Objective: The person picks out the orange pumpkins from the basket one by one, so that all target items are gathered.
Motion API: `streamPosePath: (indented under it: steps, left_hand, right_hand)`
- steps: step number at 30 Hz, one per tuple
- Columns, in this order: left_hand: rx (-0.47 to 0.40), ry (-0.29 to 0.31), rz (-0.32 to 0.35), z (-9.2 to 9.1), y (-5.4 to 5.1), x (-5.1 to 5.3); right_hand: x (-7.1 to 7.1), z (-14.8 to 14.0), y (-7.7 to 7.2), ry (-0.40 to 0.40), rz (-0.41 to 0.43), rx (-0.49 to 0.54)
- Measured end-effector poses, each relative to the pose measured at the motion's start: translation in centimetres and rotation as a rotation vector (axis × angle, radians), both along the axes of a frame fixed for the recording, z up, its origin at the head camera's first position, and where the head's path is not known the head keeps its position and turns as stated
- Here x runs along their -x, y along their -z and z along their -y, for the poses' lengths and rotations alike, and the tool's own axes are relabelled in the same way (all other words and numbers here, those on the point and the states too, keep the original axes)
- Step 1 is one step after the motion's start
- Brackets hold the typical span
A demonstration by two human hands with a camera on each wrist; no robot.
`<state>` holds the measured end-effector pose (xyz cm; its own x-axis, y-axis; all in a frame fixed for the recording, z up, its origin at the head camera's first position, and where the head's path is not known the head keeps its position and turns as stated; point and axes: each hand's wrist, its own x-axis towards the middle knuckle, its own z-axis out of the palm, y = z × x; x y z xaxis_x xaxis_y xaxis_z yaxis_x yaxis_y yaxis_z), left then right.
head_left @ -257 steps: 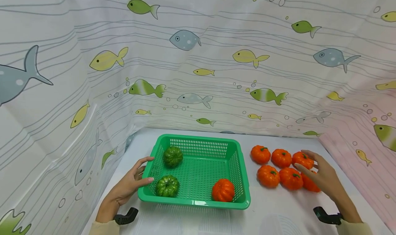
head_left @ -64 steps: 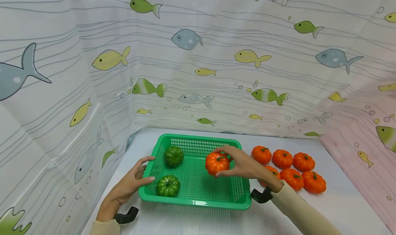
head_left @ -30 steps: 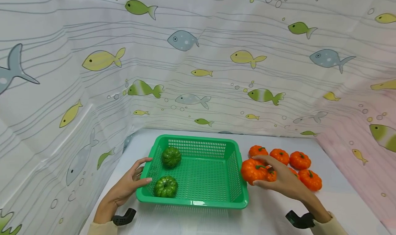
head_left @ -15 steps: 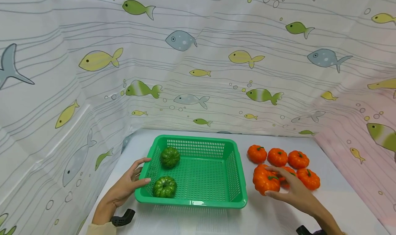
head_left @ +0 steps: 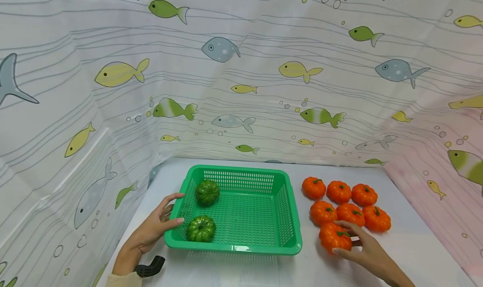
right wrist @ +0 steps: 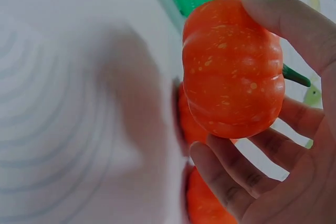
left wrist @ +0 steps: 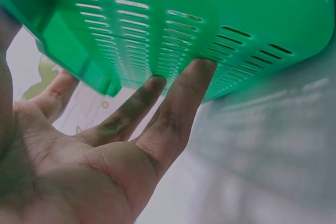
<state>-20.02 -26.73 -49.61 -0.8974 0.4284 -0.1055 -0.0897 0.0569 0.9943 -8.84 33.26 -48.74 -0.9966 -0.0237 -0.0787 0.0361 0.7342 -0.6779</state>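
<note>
In my right hand [head_left: 367,253] I hold a small orange pumpkin [head_left: 333,237] with a green stem, just in front of the other pumpkins. The right wrist view shows my thumb on one side of this pumpkin [right wrist: 231,72] and fingers under the other, above the table. My left hand [head_left: 151,226] rests at the left side of a green plastic basket [head_left: 234,248]. In the left wrist view, its nearly straight fingers [left wrist: 181,95] touch the basket's slotted outer wall [left wrist: 173,30]. Inside the basket sit two green pumpkins, one at the back [head_left: 207,192] and one at the front [head_left: 201,228].
Several orange pumpkins stand in two rows right of the basket, among them a back-left one [head_left: 313,188] and a front-right one [head_left: 376,219]. A white table [head_left: 286,274] bears everything. A fish-print curtain [head_left: 241,102] encloses the back and sides.
My right hand has carried the orange pumpkin out of the basket, over its right rim, then nearer to me beside the rows. My left hand has stayed at the basket's left side.
</note>
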Motion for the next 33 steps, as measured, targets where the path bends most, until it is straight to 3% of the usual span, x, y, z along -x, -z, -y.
streamPosePath:
  steps: [7, 23, 33]
  left_hand:
    - [-0.002, 0.001, -0.006, 0.0, 0.1, 0.0]
    - [-0.007, 0.004, -0.005, 0.0, 0.0, -0.3]
    - [-0.008, -0.001, -0.01, 0.0, 0.3, -0.2]
  right_hand:
    - [0.0, -0.4, 1.2, 0.057, 0.104, -0.009]
    - [0.8, -0.6, 2.7, 0.065, 0.101, -0.031]
    - [0.8, -0.8, 2.8, 0.074, 0.127, -0.01]
